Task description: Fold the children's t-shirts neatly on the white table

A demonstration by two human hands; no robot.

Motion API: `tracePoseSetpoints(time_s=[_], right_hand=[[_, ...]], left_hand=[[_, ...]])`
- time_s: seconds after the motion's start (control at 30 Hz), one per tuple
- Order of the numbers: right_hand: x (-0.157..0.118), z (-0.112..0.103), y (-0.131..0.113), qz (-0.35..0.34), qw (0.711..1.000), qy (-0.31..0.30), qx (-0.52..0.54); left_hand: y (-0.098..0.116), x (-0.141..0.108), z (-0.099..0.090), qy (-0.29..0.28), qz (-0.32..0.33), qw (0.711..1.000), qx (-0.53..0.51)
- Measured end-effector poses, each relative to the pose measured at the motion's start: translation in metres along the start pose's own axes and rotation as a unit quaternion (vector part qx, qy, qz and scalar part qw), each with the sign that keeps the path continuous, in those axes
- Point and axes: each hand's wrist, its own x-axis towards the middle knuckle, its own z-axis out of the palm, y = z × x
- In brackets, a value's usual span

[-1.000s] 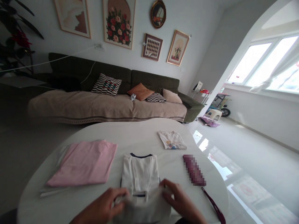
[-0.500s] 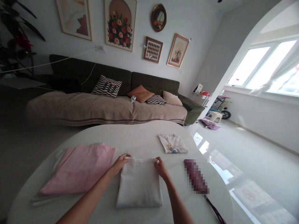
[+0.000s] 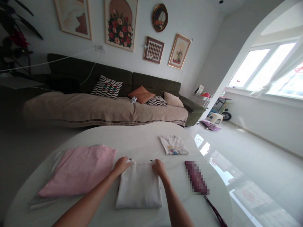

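A white folded garment (image 3: 140, 187) lies on the white table in front of me, its top edge towards the sofa. My left hand (image 3: 121, 165) grips its upper left corner, and my right hand (image 3: 160, 167) is closed on the upper right corner. Small dark bits show at both top corners, beside my fingers. To the left rests a pile with a pink cloth (image 3: 80, 171) on top and whitish fabric under it. Beyond my right hand lies a small folded white shirt (image 3: 174, 145) with a colourful print.
On the right of the round-edged table (image 3: 132, 134) is a blurred-out dark red object (image 3: 197, 178) with a strap (image 3: 214, 208). Past the table stands a sofa (image 3: 113, 110) with several cushions. Shiny floor (image 3: 255, 148) extends to the right.
Both hands still hold the top corners of the white garment; the right hand has shifted slightly inward and the fingers of both have turned further over the edge. The view has shifted slightly.
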Motion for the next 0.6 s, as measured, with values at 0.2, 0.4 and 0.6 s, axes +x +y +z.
tracePoseSetpoints(time_s=[0.2, 0.4, 0.6], right_hand=[[0.003, -0.068, -0.039, -0.089, 0.991, 0.064, 0.072], [-0.048, -0.096, -0.047, -0.163, 0.97, 0.152, 0.095], [-0.104, -0.051, -0.003, -0.111, 0.992, 0.043, -0.052]], left_hand=[[0.049, -0.001, -0.06, 0.013, 0.098, 0.992, -0.08], [0.074, -0.059, -0.08, 0.023, 0.2, 0.977, -0.068], [0.036, -0.125, -0.042, -0.189, 0.166, 0.965, 0.074]])
